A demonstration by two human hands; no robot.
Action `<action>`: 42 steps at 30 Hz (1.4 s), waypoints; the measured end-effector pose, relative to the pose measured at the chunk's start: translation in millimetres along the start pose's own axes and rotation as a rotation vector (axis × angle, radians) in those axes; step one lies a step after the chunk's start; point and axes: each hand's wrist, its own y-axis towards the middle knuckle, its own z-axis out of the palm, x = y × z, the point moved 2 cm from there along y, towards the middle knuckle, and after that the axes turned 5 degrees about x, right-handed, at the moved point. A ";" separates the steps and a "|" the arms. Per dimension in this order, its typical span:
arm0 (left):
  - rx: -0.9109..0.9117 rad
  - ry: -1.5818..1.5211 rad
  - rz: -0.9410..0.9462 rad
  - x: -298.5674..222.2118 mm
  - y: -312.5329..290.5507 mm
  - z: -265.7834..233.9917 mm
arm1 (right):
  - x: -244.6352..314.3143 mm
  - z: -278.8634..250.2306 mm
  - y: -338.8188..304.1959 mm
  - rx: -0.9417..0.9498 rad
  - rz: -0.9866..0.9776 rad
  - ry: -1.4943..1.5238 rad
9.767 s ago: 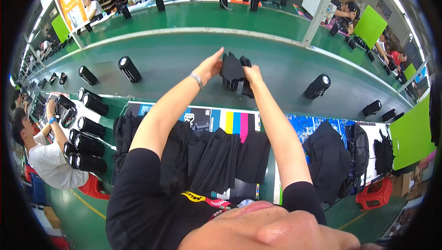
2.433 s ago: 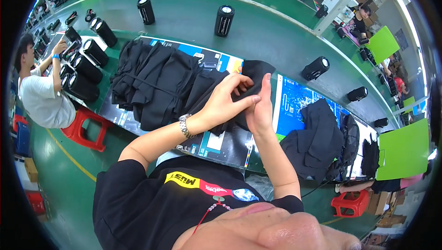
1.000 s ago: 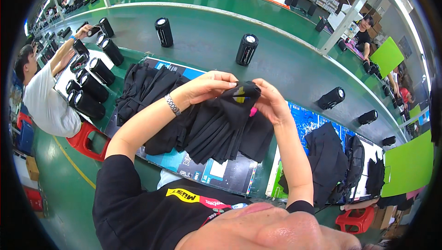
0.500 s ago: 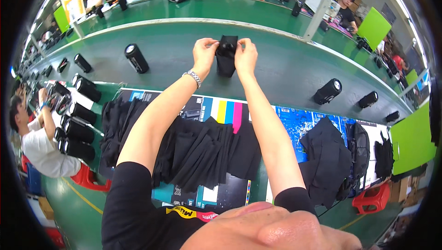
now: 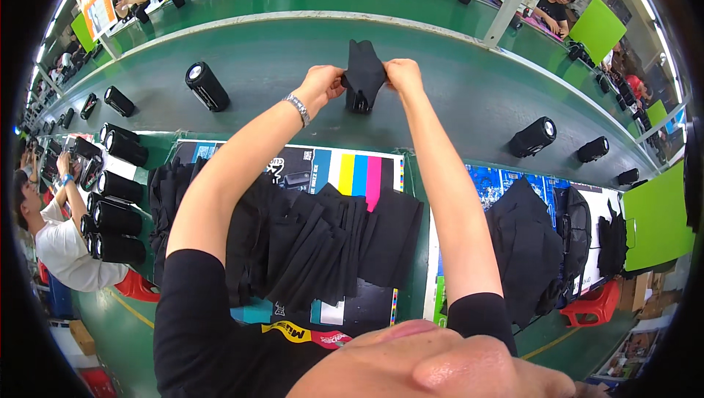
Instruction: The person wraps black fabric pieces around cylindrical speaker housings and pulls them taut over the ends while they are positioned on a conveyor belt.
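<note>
Pinching the black cloth (image 5: 365, 69), left hand (image 5: 323, 85) and right hand (image 5: 405, 75) at opposite edges, we have it over the black cylinder (image 5: 359, 101); uneven pulling could snag the cloth or topple the cylinder.

A lime-green panel (image 5: 658, 214) is located at the right side of the view, with cardboard boxes (image 5: 635, 291) and a red stool (image 5: 592, 305) at a lower level. At the left, a second red stool (image 5: 138, 286) adjoins a co-worker (image 5: 71, 249) in a white shirt, and a yellow line (image 5: 132, 306) marks the green floor (image 5: 121, 343). Across the far side, an orange-and-white poster (image 5: 94, 2) is positioned upper left; a pale metal post (image 5: 512, 3) and a smaller green panel (image 5: 597, 30) are positioned upper right.
</note>
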 end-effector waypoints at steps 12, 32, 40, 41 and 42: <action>0.317 0.021 -0.088 -3.7 23.4 52.8 | -16.8 -14.3 9.2 0.025 0.190 -0.259; -0.121 1.222 0.796 104.9 114.4 0.6 | -78.8 -21.7 -6.7 0.042 0.143 -0.449; 0.196 0.059 0.414 39.7 17.5 70.0 | -71.5 -22.8 -22.0 -0.028 0.107 -0.223; 0.241 -0.044 0.237 37.9 10.0 70.1 | -64.0 -14.3 -28.9 -0.007 0.083 -0.219; 0.118 0.005 0.279 31.5 3.7 66.4 | -58.0 -4.3 -35.5 0.050 0.039 0.055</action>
